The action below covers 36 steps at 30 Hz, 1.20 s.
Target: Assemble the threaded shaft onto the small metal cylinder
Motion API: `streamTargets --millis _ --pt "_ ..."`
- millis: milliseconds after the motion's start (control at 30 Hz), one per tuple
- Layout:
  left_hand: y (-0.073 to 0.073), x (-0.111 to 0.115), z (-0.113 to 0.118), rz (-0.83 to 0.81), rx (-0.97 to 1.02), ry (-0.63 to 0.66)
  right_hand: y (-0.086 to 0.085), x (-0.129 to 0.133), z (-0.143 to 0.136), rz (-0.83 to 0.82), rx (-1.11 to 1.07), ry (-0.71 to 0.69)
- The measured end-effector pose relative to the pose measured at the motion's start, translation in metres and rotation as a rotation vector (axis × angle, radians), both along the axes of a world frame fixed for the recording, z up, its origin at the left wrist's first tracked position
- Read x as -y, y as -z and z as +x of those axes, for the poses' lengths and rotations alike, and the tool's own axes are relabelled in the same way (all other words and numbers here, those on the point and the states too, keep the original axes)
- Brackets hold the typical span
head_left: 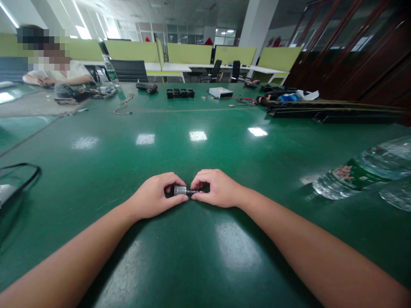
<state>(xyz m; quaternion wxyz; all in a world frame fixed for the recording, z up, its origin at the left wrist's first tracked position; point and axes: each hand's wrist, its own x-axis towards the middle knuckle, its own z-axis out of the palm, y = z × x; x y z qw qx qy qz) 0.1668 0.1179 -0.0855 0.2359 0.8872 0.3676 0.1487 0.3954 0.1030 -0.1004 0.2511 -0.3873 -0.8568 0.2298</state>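
Low over the green table (pixel 180 239), a small silver cylinder with a thin dark shaft (pixel 180 190) lies level between my two hands. My left hand (pixel 157 194) is closed around the cylinder, thumb along its near side and fingers curled at its far side. From the right, my right hand (pixel 218 188) pinches the dark shaft between thumb and fingers. The fingertips of both hands almost meet at the joint of cylinder and shaft. Part of the shaft is hidden by the right fingers, and the exact kind of part is too small to make out.
Clear plastic bottles (pixel 356 173) stand at the right, and a black cable (pixel 32 171) loops at the left. Farther back are a black block (pixel 180 93), a silver box (pixel 220 92), a power drill (pixel 147 87) and dark rails (pixel 321 109). Another person (pixel 61 72) sits at the far left.
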Motion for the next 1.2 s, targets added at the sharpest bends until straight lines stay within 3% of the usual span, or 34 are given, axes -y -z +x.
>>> streamTargets --millis 1200 --pt "0.0006 0.0000 0.0008 0.015 0.024 0.006 0.0006 -0.0006 0.0049 0.072 -0.004 -0.044"
